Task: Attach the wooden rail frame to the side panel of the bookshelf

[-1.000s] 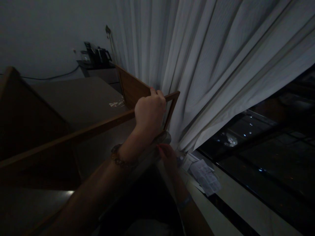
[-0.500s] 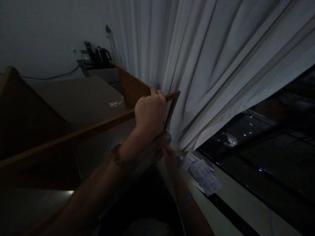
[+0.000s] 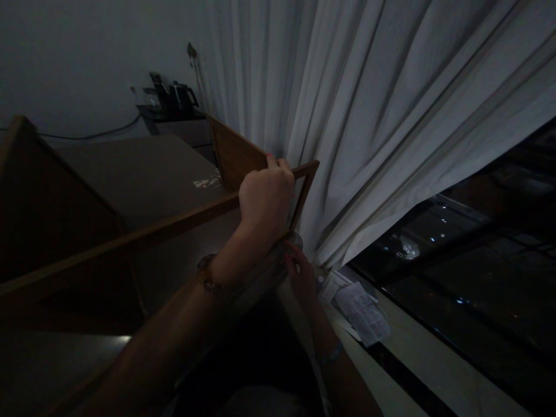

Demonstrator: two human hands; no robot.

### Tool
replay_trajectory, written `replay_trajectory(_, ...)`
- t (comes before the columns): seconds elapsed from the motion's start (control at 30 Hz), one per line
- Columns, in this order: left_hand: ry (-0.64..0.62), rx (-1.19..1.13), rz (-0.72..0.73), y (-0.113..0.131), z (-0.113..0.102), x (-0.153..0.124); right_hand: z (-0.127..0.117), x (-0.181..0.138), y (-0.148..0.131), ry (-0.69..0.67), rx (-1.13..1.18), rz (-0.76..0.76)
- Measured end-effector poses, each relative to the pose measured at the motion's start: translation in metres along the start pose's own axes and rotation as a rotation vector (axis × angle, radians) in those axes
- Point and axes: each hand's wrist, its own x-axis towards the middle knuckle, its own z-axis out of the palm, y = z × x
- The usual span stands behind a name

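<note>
A long wooden frame (image 3: 174,225) runs from the lower left up to a corner right of centre. My left hand (image 3: 266,194) is closed around its top rail near that corner, one finger stretched along the wood; a beaded bracelet (image 3: 207,273) circles the wrist. Below it, my right hand (image 3: 303,278) has its fingers pinched together at the frame's lower corner. Whatever those fingertips grip is too dark to make out. Behind the frame stand a brown wooden panel (image 3: 237,152) and, at the left, a darker panel (image 3: 47,197).
The frame and panels stand on a grey-brown tabletop (image 3: 143,168) with pale flakes (image 3: 207,182). A dark kettle (image 3: 182,97) sits on a cabinet behind. White curtains (image 3: 347,116) hang close on the right, above printed papers (image 3: 362,313) on the floor beside a dark window (image 3: 469,272).
My right hand has shifted slightly up and its fingers have turned at the lower corner. My left hand keeps its hold on the rail, and the frame stays put.
</note>
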Motion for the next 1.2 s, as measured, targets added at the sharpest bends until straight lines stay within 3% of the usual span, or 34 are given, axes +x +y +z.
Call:
replay_trajectory(0.5, -0.005, -0.005, -0.005, 0.0, -0.001, -0.001, -0.002, -0.001, 0.007, 0.018, 0.005, -0.013)
replay_trajectory(0.8, 0.008, 0.003, -0.005, -0.001, 0.0, -0.001, -0.017, 0.007, 0.008, 0.16, 0.144, 0.033)
replay_trajectory(0.87, 0.039, 0.01, 0.005, -0.001, 0.0, -0.001, -0.033, 0.022, -0.006, 0.282, 0.175, -0.016)
replay_trajectory(0.97, 0.062, 0.018, 0.024, -0.001, 0.001, 0.0, -0.065, 0.063, -0.042, 0.464, 0.173, -0.229)
replay_trajectory(1.03, 0.06, 0.021, 0.026, -0.001, 0.0, 0.0, -0.083, 0.096, -0.078, 0.424, 0.139, -0.387)
replay_trajectory(1.1, 0.066, 0.018, 0.019, 0.0, -0.001, 0.0, -0.094, 0.13, -0.118, 0.287, 0.107, -0.543)
replay_trajectory(1.2, 0.076, 0.006, 0.01, 0.001, -0.002, 0.0, -0.089, 0.173, -0.174, 0.046, -0.087, -0.696)
